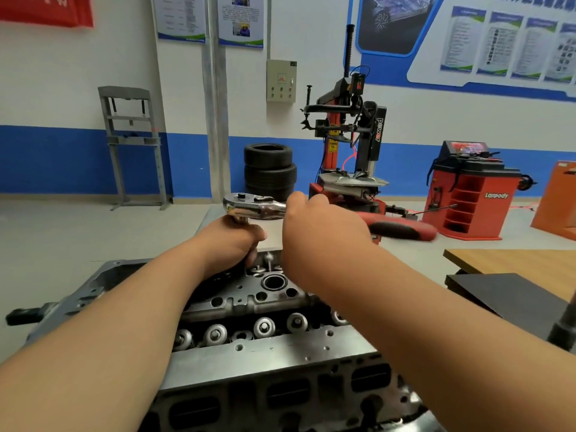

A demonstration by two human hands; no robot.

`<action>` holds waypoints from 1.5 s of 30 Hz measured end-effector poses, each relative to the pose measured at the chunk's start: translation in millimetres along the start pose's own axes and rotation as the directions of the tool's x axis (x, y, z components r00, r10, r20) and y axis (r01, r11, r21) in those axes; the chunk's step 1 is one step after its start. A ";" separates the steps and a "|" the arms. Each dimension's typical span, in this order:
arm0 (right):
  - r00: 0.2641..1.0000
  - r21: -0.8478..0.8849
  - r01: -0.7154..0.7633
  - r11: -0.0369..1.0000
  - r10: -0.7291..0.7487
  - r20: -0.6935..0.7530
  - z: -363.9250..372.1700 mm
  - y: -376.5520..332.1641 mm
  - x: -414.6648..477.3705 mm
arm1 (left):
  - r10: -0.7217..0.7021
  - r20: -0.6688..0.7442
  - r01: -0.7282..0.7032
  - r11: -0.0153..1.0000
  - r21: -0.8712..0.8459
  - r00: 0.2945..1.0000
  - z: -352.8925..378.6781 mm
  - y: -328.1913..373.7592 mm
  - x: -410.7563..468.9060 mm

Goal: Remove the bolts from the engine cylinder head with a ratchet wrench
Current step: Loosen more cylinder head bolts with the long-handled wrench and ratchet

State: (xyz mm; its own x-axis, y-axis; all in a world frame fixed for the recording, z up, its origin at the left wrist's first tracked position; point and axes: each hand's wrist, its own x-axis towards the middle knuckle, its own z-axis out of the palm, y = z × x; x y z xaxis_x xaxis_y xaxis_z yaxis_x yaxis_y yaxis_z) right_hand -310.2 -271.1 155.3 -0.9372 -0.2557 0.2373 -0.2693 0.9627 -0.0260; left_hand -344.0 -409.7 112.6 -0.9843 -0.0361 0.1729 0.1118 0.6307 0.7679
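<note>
The grey engine cylinder head (268, 350) fills the lower middle, with a row of round valve springs and open bolt holes. A ratchet wrench (249, 205) with a chrome head and red-and-black handle stands over its far end on an extension. My left hand (230, 241) grips the extension just below the ratchet head. My right hand (324, 229) holds the wrench handle, which sticks out to the right and is blurred. The bolt under the socket is hidden by my left hand.
A wooden tabletop (514, 266) with a dark board lies at right. Behind stand a tyre changer (349, 145), stacked tyres (269, 169), a red wheel balancer (467, 188) and a grey press frame (134, 145).
</note>
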 end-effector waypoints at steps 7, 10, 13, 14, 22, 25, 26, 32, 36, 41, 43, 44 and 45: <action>0.965 0.037 0.180 0.983 -0.184 0.189 -9.1 -19.3 3.4 | 0.034 -0.112 -0.029 0.998 0.049 0.993 -3.3 4.2 -2.2; 0.986 -0.062 0.159 0.985 -0.155 0.068 -12.6 -5.5 17.4 | 0.020 -0.025 -0.019 0.998 0.055 0.999 -1.3 -2.9 4.1; 0.996 0.081 0.081 0.993 -0.083 0.017 -10.4 12.7 45.4 | 0.010 0.008 -0.011 0.999 0.038 1.000 0.4 -9.7 13.7; 0.996 0.135 0.064 0.989 -0.071 0.049 -8.9 13.7 57.4 | 0.019 0.010 -0.019 0.999 0.034 1.000 -0.1 -11.4 14.4; 0.963 0.258 0.108 0.960 -0.165 0.213 3.7 -27.2 122.0 | -0.008 0.043 0.013 0.995 -0.100 0.999 -9.7 -16.6 16.0; 0.974 0.127 0.182 0.975 -0.197 0.115 7.5 -27.4 122.9 | -0.003 0.077 0.010 0.995 -0.101 0.997 -10.0 -18.0 18.1; 0.977 0.135 0.177 0.975 -0.191 0.098 8.8 -25.8 122.4 | -0.007 0.082 0.015 0.995 -0.097 0.997 -9.9 -17.2 17.8; 0.985 0.091 0.116 0.989 -0.127 0.120 9.1 -18.8 117.8 | -0.012 0.016 0.012 0.999 -0.050 1.000 -6.3 -13.1 16.0; 0.998 0.017 0.027 1.000 -0.028 0.064 7.3 -8.5 101.6 | -0.031 -0.033 0.030 0.999 -0.019 0.999 -2.6 -10.4 14.4; 0.996 0.052 -0.084 0.995 0.084 -0.001 -1.8 2.8 50.4 | -0.057 -0.057 0.057 0.998 -0.003 0.997 0.1 -2.9 7.6; 0.991 0.062 -0.132 0.989 0.133 -0.006 -3.7 0.2 24.4 | -0.055 -0.069 0.056 0.998 0.011 0.996 0.2 0.3 4.6; 0.989 0.071 -0.146 0.987 0.147 -0.014 -3.6 -3.0 10.6 | -0.037 -0.072 0.040 0.999 0.030 0.997 0.7 1.5 3.2; 0.989 0.078 -0.143 0.987 0.144 -0.015 -2.3 -7.3 -2.3 | -0.020 -0.071 0.023 0.998 0.053 0.997 1.0 2.6 2.6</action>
State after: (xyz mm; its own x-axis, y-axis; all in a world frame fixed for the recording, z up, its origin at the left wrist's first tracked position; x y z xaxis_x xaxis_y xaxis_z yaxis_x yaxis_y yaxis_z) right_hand -305.6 -277.3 157.3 -0.9627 -0.1127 0.2460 -0.1491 0.9796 -0.1349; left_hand -346.5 -407.4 114.4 -0.9742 -0.1032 0.2009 0.0812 0.6700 0.7379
